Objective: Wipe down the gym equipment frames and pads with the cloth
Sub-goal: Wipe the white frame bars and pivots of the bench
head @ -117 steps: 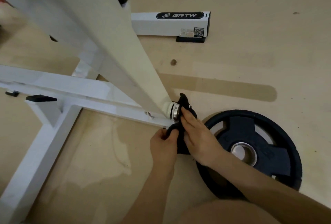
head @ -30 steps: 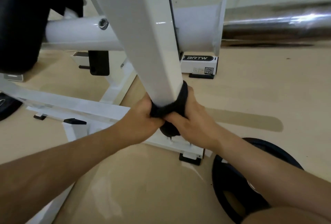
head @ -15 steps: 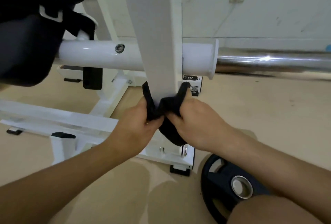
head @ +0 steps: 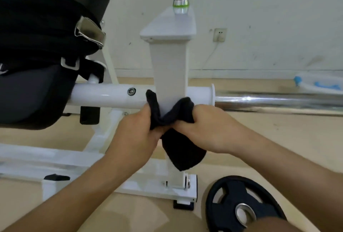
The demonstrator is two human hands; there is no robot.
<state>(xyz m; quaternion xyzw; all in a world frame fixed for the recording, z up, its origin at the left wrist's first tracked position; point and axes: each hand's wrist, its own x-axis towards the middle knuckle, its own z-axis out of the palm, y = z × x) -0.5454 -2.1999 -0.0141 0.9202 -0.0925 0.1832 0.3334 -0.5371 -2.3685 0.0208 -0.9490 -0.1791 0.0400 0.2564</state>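
Cloth (head: pixel 182 150) slid higher up post (head: pixel 169 68), seemingly looped behind it.

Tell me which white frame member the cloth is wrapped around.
The upright square post; the black cloth hugs it, unlike the round crossbar behind.
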